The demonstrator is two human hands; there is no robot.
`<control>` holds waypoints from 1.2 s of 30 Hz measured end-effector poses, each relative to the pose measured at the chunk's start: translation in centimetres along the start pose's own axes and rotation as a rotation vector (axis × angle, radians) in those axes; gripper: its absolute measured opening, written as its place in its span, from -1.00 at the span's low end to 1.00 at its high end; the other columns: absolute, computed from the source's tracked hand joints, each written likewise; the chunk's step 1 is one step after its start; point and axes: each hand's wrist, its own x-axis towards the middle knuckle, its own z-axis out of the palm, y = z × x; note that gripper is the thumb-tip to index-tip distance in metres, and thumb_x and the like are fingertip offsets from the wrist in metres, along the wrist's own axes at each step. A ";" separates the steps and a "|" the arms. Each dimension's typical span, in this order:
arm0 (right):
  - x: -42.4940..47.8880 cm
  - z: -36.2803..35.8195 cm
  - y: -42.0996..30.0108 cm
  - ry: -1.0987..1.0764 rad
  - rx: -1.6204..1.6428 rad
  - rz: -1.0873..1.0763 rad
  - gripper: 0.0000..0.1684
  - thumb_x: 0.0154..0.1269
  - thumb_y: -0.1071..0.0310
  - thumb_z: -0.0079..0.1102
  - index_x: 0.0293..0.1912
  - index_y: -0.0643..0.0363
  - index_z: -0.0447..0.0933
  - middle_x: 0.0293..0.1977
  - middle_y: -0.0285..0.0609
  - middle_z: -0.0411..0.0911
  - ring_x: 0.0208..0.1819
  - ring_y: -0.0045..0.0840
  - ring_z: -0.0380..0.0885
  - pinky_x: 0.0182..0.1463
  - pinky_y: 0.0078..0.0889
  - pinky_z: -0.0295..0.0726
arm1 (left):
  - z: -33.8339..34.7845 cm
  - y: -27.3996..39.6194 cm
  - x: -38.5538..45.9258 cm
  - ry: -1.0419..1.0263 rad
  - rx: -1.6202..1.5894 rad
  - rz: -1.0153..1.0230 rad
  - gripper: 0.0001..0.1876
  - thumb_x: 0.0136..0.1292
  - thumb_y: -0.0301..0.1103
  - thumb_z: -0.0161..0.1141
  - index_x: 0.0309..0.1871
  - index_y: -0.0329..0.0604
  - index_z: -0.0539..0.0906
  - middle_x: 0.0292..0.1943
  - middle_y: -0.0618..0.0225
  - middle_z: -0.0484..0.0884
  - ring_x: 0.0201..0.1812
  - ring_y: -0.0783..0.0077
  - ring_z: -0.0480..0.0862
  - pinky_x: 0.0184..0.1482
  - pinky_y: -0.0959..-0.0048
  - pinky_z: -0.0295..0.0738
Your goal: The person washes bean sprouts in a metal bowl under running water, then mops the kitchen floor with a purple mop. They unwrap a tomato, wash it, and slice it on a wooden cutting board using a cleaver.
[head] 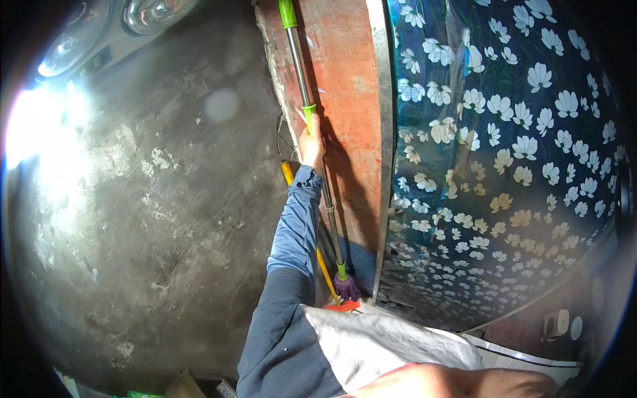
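Observation:
My left hand (pixel 312 149) is closed around the lower green grip (pixel 309 111) of an upright twist mop. Its metal pole (pixel 298 64) rises to another green grip (pixel 287 14) at the top edge. Below my hand the thin pole leads down to a purple mop head (pixel 347 288), close to the floor. Just left of the mop leans a yellow stick (pixel 326 273), partly hidden behind my forearm. An orange-red flat piece (pixel 343 306) lies at the stick's lower end. My right hand is out of view.
A rough grey wall (pixel 174 224) fills the left side. Behind the mop stands a red-painted surface (pixel 348 99). A glossy flower-patterned panel (pixel 497 174) with a metal edge (pixel 384 149) is on the right. Round shiny fixtures (pixel 149 15) and a glare are at upper left.

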 end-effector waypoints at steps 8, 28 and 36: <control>-0.6 0.9 3.8 0.078 -0.123 -0.125 -0.64 0.11 0.22 0.20 -0.16 0.26 0.52 -0.36 -0.06 0.60 -0.30 -0.40 0.61 -0.19 -0.42 0.55 | 1.3 -0.8 0.5 -0.045 -0.024 0.172 -0.49 0.22 0.12 0.04 -0.42 -0.25 0.50 -0.57 0.39 0.45 -0.56 0.57 0.41 -0.54 0.48 0.30; -11.7 6.3 6.0 0.184 -0.033 0.289 -0.71 0.18 0.16 0.03 -0.29 0.19 0.54 -0.38 0.01 0.56 -0.30 -0.17 0.54 -0.21 -0.21 0.47 | -0.6 -7.3 -29.1 -0.272 0.139 0.363 -0.80 0.24 -0.58 0.00 -0.07 -0.30 0.35 -0.18 0.22 0.39 -0.21 0.42 0.41 -0.15 0.46 0.40; -14.0 2.7 12.4 0.179 -0.076 0.202 -0.73 0.15 0.18 0.09 -0.26 0.16 0.56 -0.34 -0.03 0.57 -0.26 -0.20 0.55 -0.16 -0.26 0.50 | -0.9 -21.1 -46.6 -1.417 0.221 -0.684 -0.85 0.06 -0.54 0.25 -0.29 -0.30 0.55 -0.45 0.34 0.57 -0.37 0.52 0.55 -0.23 0.55 0.45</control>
